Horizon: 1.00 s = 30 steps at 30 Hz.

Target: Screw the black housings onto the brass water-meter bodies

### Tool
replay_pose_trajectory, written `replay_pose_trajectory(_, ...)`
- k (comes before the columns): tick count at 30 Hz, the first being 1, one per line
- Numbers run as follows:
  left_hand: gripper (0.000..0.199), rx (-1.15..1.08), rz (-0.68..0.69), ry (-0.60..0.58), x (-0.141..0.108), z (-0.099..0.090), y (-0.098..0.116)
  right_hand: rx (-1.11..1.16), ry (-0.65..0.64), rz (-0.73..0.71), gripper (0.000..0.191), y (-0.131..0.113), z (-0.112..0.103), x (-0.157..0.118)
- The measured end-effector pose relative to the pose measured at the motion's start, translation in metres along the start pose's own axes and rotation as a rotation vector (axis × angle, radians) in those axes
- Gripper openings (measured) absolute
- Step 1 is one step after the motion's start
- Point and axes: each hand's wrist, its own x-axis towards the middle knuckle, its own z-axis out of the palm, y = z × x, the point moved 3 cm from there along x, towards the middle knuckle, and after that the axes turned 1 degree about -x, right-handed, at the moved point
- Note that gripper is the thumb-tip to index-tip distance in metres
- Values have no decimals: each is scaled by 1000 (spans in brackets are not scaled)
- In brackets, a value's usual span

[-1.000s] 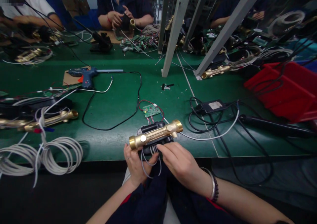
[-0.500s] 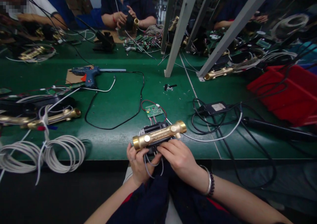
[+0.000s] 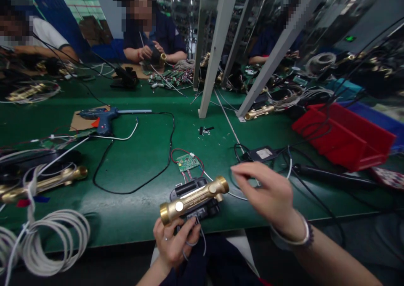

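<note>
Lifted away from the brass pipe (image 3: 194,198) since a moment ago, the right hand (image 3: 268,189) hovers, fingers bunched; whether it's pinching anything, I can't tell. The left hand (image 3: 175,239) grips the pipe's black case (image 3: 185,188) at the bench's (image 3: 135,161) near edge.

The pipe (image 3: 197,198) is gold-toned metal, satin along the body and shinier at the ridged ends. The case (image 3: 186,188) is smooth black plastic with a dull sheen. The tabletop (image 3: 132,212) looks smooth and faintly glossy; the bin (image 3: 374,152) is smooth plastic, the posts (image 3: 217,46) painted metal, the cardboard (image 3: 76,124) matt.
</note>
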Motion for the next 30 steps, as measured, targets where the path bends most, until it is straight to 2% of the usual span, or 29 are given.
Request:
replay_pose_trajectory(1,3,-15,2,2,1,1,-1,-64,-55,104,12,17,1,16)
replay_pose_trajectory(2,4,-26,3,9,1,2,-2,-117,-182,228,12,37,7,31)
replay_pose_trajectory(4,5,-42,5,32,-1,3,-3,-237,-529,471,17,77,30,55)
replay_pose_trajectory(5,6,-41,4,48,-3,4,-4,-276,-597,514,17,94,41,65)
replay_pose_trajectory(9,4,-12,9,76,-15,8,-7,-375,-724,609,9,147,87,91)
replay_pose_trajectory(11,5,2,2,88,-22,10,-8,-403,-765,646,16,161,103,95)
replay_pose_trajectory(14,5,20,-1,104,-27,13,-9,-413,-795,682,21,168,117,95)
replay_pose_trajectory(18,5,16,12,129,-22,12,-9,-382,-773,692,21,160,119,93)
replay_pose_trajectory(21,4,14,22,66,-14,8,-7,-336,-675,663,15,143,106,91)
replay_pose_trajectory(24,4,-11,23,40,-7,5,-5,-257,-549,623,12,115,76,84)
replay_pose_trajectory(27,3,-24,12,51,-4,3,-2,-98,-397,549,19,73,37,63)
replay_pose_trajectory(29,4,-22,5,54,-4,3,-1,114,-185,408,15,38,11,43)
replay_pose_trajectory(30,5,-22,2,50,-4,3,0,172,-144,362,13,21,2,30)
